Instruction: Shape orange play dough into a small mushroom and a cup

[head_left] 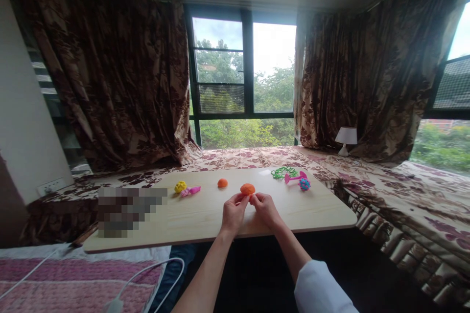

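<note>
My left hand (235, 210) and my right hand (264, 208) meet over the near middle of the table. Between their fingertips they pinch an orange lump (247, 189) that looks like modelling clay, rounded on top. The fingers hide part of its underside. A smaller orange dome (222, 183) rests on the table, beyond my left hand and to its left. Farther left lie a bumpy yellow ball (180, 186) and a pink piece (191, 191) beside it.
On the right of the pale wooden table (205, 215) are a green chain of rings (283, 172), a pink dumbbell-shaped toy (295, 177) and a blue knobbed ball (304, 184). A white lamp (346, 136) stands by the curtain. A white cable (147, 267) crosses the bed at lower left.
</note>
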`<state>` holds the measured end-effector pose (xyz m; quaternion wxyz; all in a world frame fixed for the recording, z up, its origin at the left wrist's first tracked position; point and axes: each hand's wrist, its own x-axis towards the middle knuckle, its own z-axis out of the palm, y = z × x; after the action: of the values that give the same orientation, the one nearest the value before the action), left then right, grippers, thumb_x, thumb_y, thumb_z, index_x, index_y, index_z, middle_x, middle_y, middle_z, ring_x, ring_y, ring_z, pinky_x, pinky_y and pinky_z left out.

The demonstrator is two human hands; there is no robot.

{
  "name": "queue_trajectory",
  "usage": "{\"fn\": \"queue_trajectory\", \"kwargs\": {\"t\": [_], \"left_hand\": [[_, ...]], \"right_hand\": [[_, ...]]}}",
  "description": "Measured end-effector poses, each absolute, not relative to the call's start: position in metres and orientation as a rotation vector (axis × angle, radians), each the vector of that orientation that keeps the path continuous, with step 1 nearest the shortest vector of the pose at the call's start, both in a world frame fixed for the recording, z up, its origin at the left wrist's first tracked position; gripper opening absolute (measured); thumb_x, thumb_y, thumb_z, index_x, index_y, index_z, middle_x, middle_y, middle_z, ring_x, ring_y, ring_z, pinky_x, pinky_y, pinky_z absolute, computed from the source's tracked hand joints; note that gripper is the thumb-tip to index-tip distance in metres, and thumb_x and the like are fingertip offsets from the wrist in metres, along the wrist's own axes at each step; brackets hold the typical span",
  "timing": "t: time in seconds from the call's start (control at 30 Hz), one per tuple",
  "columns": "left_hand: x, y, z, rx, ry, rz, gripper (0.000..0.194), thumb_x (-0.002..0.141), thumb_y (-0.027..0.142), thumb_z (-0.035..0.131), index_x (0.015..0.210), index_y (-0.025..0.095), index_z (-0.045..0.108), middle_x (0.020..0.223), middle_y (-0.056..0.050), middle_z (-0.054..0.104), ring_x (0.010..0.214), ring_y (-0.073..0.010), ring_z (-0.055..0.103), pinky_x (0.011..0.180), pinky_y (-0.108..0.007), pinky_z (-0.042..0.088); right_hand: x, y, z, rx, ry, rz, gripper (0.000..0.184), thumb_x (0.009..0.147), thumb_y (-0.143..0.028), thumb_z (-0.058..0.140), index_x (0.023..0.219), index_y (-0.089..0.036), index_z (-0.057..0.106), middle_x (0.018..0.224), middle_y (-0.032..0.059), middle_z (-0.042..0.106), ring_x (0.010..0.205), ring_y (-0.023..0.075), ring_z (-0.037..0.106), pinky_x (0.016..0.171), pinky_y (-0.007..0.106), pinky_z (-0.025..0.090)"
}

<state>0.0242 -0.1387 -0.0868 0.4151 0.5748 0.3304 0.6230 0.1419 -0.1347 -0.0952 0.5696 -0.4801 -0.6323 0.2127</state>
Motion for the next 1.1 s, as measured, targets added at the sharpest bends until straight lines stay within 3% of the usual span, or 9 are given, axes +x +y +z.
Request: {"fn": "queue_trajectory", "kwargs": {"t": [0.17, 0.6, 0.83, 1.1], "left_hand": [[0.0237, -0.1384, -0.0868, 1.428, 0.842, 1.583, 0.026, 0.066, 0.034, 0.065, 0.085, 0.015, 0.067, 0.082, -0.006, 0.071, 0.076, -0.0185, 0.064, 0.076, -0.029, 0.046], [0.0238, -0.1411, -0.0846, 1.375, 0.85, 1.574, 0.031, 0.064, 0.034, 0.067, 0.088, 0.016, 0.068, 0.086, -0.007, 0.071, 0.08, -0.0195, 0.063, 0.077, -0.031, 0.046], [0.0235, -0.1349, -0.0891, 1.345, 0.825, 1.594, 0.032, 0.065, 0.033, 0.067, 0.091, 0.015, 0.066, 0.086, -0.007, 0.07, 0.078, -0.0185, 0.064, 0.077, -0.031, 0.047], [0.0222, -0.1416, -0.0828, 1.359, 0.896, 1.574, 0.029, 0.068, 0.036, 0.062, 0.088, 0.015, 0.068, 0.084, -0.007, 0.071, 0.081, -0.0191, 0.063, 0.078, -0.03, 0.045]], "right_hand": [[0.1406, -0.1328, -0.0957, -1.136, -1.454, 0.501, 0.045, 0.084, -0.039, 0.035, 0.06, -0.013, 0.062, 0.061, 0.0049, 0.064, 0.059, 0.0145, 0.056, 0.057, 0.023, 0.039], [0.1415, -0.1404, -0.0907, -1.123, -1.488, 0.518, 0.034, 0.079, -0.037, 0.047, 0.063, -0.013, 0.064, 0.064, 0.0043, 0.065, 0.06, 0.0146, 0.056, 0.056, 0.022, 0.04], [0.1405, -0.1351, -0.0937, -1.127, -1.454, 0.517, 0.046, 0.084, -0.042, 0.035, 0.062, -0.013, 0.064, 0.062, 0.0047, 0.064, 0.06, 0.0151, 0.057, 0.058, 0.023, 0.04], [0.1411, -0.1382, -0.0934, -1.129, -1.478, 0.496, 0.037, 0.081, -0.039, 0.043, 0.063, -0.013, 0.063, 0.063, 0.0048, 0.065, 0.061, 0.0149, 0.057, 0.057, 0.022, 0.039]]}}
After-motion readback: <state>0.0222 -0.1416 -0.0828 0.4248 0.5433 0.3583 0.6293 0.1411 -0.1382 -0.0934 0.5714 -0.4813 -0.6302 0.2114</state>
